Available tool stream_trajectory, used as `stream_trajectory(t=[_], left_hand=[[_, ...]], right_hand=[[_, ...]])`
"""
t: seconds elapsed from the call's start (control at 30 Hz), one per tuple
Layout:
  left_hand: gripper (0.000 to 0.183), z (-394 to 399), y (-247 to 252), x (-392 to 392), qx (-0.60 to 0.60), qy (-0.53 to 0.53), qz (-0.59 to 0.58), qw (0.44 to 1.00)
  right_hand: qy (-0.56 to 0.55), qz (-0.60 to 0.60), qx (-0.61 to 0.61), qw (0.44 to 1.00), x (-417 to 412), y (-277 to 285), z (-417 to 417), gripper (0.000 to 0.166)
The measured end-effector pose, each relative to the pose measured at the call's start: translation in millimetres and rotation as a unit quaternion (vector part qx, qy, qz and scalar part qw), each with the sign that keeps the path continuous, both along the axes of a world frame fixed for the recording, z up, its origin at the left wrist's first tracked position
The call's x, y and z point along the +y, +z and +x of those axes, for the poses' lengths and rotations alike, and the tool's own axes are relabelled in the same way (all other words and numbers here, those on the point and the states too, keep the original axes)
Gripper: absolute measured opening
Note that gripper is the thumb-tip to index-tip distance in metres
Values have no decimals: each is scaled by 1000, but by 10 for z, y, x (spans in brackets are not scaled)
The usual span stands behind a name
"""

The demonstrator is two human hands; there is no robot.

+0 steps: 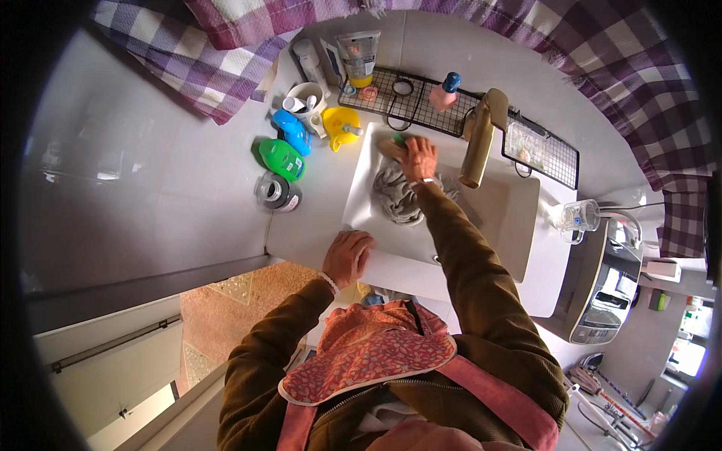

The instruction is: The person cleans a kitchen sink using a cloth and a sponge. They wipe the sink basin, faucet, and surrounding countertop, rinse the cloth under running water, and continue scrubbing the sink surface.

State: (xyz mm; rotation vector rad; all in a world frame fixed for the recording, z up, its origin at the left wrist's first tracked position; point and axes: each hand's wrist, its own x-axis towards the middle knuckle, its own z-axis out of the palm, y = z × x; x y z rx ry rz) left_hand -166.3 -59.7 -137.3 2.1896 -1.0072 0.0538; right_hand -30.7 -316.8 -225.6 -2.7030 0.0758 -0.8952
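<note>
My right hand (418,160) reaches into the far left part of the white sink (516,225). Its fingers are on a small brown scrubber (390,147), blurred, with a bit of green at its top; whether it is a brush or a sponge is unclear. Just below that hand, a crumpled grey cloth (397,197) lies on the sink floor, partly behind my wrist and forearm. Holding nothing, my left hand (348,256) rests with loosely bent fingers at the sink's front left rim. A brass-coloured faucet (478,146) stands over the basin, right of my right hand.
Left of the sink stand a dark jar (282,194), a green bottle (282,159), a blue bottle (292,132), a yellow cup (340,125) and a white mug (307,107). Behind runs a black wire rack (414,104). A glass mug (578,217) and an appliance (603,293) are at right.
</note>
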Motion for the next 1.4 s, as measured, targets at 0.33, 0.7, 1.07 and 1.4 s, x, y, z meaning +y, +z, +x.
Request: stream_trajectory(t=[0.33,0.7,1.07,1.4], left_hand=[[21,6,14,48,9,4,-19,1000],[21,8,22,78,25,4,-36,999],[20,2,-24,68,23,13,-13,1000],[18,7,-25,25,13,15,-16,1000]], right_hand=[[11,60,21,998,-469,151,-338,31],[3,123,33,992,-406,124,-308,31],[-44,164,10,985,447,218,132,26],[-7,111,82,990,283,119,40,25]])
